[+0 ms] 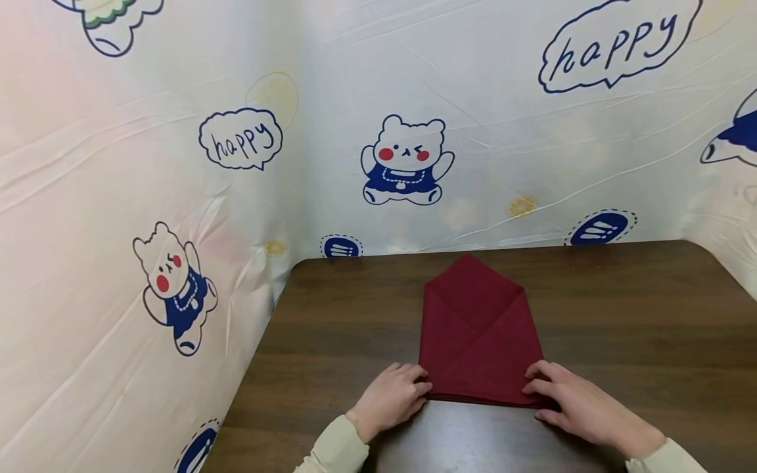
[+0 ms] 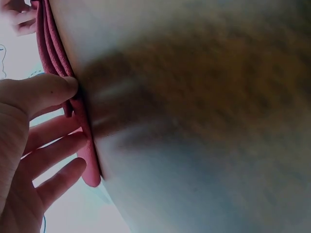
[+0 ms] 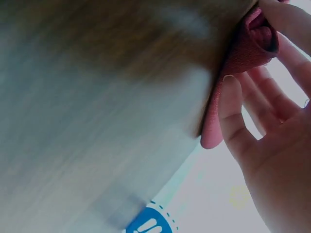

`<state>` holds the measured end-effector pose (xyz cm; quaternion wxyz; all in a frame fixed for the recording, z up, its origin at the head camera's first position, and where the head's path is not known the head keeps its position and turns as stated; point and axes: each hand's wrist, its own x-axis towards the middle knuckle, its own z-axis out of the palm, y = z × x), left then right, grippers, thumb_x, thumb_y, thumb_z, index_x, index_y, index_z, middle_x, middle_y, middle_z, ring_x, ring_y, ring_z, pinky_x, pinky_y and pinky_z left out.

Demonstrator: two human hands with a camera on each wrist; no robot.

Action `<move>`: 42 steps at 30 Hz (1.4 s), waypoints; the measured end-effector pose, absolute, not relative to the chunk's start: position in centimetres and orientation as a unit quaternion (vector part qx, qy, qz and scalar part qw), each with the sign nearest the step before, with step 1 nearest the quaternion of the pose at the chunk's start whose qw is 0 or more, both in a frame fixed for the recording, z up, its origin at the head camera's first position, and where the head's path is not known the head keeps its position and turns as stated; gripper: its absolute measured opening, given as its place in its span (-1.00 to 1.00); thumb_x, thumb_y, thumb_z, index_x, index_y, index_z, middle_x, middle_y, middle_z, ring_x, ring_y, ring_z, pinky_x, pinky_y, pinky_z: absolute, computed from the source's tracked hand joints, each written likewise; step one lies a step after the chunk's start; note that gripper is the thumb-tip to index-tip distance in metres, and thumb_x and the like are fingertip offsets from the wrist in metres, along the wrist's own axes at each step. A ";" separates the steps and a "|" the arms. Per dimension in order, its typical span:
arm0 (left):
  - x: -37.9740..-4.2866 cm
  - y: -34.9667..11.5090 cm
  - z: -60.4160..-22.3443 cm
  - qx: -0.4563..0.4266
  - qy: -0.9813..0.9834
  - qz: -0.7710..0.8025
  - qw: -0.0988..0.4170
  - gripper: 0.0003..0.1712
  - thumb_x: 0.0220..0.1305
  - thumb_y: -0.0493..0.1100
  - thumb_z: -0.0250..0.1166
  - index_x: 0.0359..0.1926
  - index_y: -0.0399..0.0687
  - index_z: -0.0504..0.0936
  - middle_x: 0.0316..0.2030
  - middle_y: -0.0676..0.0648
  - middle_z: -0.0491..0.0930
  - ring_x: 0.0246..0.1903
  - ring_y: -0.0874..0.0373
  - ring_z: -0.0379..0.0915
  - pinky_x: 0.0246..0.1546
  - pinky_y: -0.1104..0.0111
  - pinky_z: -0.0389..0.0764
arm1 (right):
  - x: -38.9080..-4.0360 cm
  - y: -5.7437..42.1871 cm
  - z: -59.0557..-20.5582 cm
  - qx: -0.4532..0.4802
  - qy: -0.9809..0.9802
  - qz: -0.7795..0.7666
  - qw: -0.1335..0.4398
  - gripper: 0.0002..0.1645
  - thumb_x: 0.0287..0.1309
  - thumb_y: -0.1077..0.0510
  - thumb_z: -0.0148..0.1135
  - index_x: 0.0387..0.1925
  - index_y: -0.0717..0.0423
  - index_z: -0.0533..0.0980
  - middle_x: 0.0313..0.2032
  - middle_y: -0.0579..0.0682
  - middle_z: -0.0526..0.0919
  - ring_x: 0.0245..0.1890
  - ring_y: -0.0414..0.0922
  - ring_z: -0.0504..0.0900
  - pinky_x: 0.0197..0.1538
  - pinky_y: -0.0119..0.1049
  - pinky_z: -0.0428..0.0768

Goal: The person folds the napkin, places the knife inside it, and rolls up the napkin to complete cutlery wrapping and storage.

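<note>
A dark red cloth point(image 1: 481, 328), folded to a house-like shape with a point at the far end, lies flat on the table. My left hand point(image 1: 393, 397) holds its near left corner. The left thumb lies against the stacked fold layers point(image 2: 51, 43) in the left wrist view, and the fingers spread over the far side of the edge. At the near right corner, my right hand point(image 1: 576, 401) grips the cloth, fingertips on top and thumb at the near edge. A rolled fold point(image 3: 260, 41) shows beside those fingers in the right wrist view.
The brown wooden table point(image 1: 349, 315) runs back to a pale curtain point(image 1: 331, 79) printed with bears and "happy" bubbles. That curtain also hangs along the left side and at the right. Cream sleeves point(image 1: 340, 447) cover both forearms.
</note>
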<state>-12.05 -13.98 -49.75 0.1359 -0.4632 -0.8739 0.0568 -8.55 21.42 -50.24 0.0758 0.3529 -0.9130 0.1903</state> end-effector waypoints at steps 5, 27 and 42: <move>-11.9 -13.8 -49.5 -0.467 -0.869 0.077 0.144 -0.86 0.15 0.00 0.36 -0.25 0.16 0.73 -0.13 0.10 0.66 -0.10 0.24 0.59 -0.18 0.34 0.56 | -8.5 21.5 -50.6 0.358 -0.911 0.180 0.100 -0.63 -0.12 0.06 0.51 -0.19 -0.24 0.61 0.02 -0.15 0.47 -0.09 -0.21 0.52 -0.19 -0.30 0.59; -12.2 -14.0 -50.0 -0.471 -0.867 0.039 0.159 -0.94 0.10 -0.10 0.36 -0.38 0.08 0.73 -0.20 0.09 0.70 -0.13 0.24 0.62 -0.17 0.37 0.58 | -8.7 21.3 -51.3 0.367 -0.895 0.191 0.166 -0.55 -0.29 0.10 0.58 -0.26 -0.16 0.59 -0.12 -0.27 0.52 -0.19 -0.32 0.51 -0.11 -0.58 0.41; -12.3 -14.0 -50.2 -0.459 -0.878 0.029 0.137 -0.94 0.08 -0.12 0.33 -0.48 0.06 0.70 -0.20 0.11 0.69 -0.16 0.29 0.62 -0.24 0.38 0.58 | -8.8 21.2 -51.2 0.373 -0.896 0.178 0.163 -0.52 -0.32 0.16 0.58 -0.25 -0.15 0.58 -0.13 -0.28 0.52 -0.21 -0.33 0.53 -0.17 -0.51 0.47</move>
